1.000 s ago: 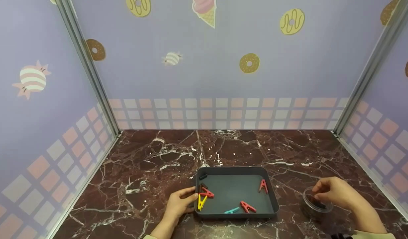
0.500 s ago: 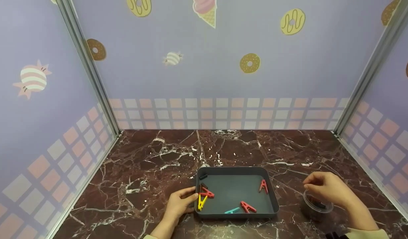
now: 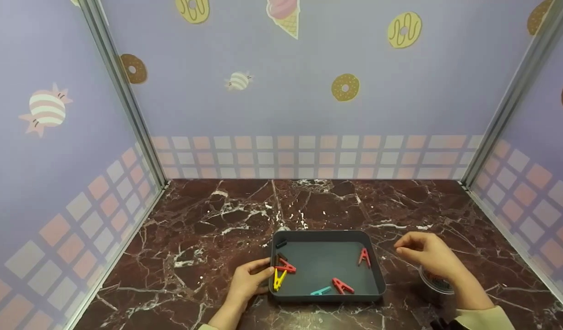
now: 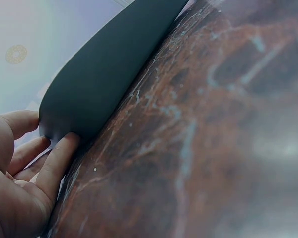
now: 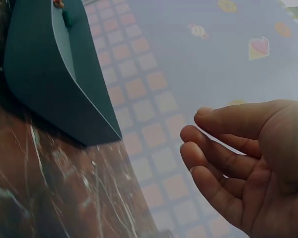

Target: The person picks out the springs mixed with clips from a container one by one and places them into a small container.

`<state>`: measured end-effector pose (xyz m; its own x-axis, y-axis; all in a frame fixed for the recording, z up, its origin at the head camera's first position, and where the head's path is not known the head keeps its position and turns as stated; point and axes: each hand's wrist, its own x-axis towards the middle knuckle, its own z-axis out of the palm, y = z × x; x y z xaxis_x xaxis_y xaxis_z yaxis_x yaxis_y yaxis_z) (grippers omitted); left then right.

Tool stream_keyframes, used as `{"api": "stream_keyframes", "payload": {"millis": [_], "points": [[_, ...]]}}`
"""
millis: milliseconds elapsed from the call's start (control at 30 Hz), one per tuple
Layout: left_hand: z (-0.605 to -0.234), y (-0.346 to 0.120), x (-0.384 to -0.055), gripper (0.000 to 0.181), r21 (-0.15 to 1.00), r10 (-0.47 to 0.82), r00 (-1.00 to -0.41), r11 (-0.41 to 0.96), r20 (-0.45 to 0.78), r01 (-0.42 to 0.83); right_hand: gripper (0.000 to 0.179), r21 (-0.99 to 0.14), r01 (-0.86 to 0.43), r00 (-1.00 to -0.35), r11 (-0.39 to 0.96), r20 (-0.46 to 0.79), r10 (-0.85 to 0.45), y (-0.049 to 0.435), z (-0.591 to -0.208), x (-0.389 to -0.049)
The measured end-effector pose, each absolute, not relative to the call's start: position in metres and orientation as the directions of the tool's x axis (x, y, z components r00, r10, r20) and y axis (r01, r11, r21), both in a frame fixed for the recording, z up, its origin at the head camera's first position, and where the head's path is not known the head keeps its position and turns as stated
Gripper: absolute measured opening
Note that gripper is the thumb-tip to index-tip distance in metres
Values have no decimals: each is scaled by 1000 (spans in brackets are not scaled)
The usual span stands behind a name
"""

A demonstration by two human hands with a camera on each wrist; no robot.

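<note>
In the head view my left hand point(image 3: 249, 280) rests against the left side of a dark grey tray point(image 3: 327, 298). The left wrist view shows its fingertips touching the tray's outer wall point(image 4: 104, 64). Inside lie several clothespins: a yellow one point(image 3: 278, 279), a light blue one point(image 3: 321, 290), red ones point(image 3: 342, 286) and dark ones point(image 3: 281, 244). My right hand point(image 3: 430, 256) hovers between the tray and a clear round cup point(image 3: 439, 286). Its fingers are loosely bent, the thumb a little apart, with nothing visible between them in the right wrist view. The hand partly covers the cup.
The dark red marble tabletop point(image 3: 208, 220) has white veins. Lilac patterned panels point(image 3: 281, 105) enclose the back and both sides, joined by metal posts point(image 3: 130, 101) in the corners.
My right hand has risen out of the cup and moved left toward the tray. The left hand, the tray and the clothespins in it have stayed put.
</note>
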<state>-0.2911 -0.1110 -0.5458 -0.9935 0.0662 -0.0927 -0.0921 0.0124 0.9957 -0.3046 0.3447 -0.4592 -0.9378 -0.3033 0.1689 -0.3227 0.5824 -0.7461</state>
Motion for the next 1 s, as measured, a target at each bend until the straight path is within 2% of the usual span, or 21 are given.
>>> {"api": "stream_keyframes", "payload": {"millis": [467, 1000], "points": [[-546, -110, -291, 52, 995, 59, -994, 39, -96, -94, 20, -806, -346, -919, 481, 189, -345, 308, -470, -327], [-544, -110, -291, 54, 994, 70, -991, 25, -112, -111, 18, -814, -377, -904, 442, 218, -369, 252, -464, -347]]}}
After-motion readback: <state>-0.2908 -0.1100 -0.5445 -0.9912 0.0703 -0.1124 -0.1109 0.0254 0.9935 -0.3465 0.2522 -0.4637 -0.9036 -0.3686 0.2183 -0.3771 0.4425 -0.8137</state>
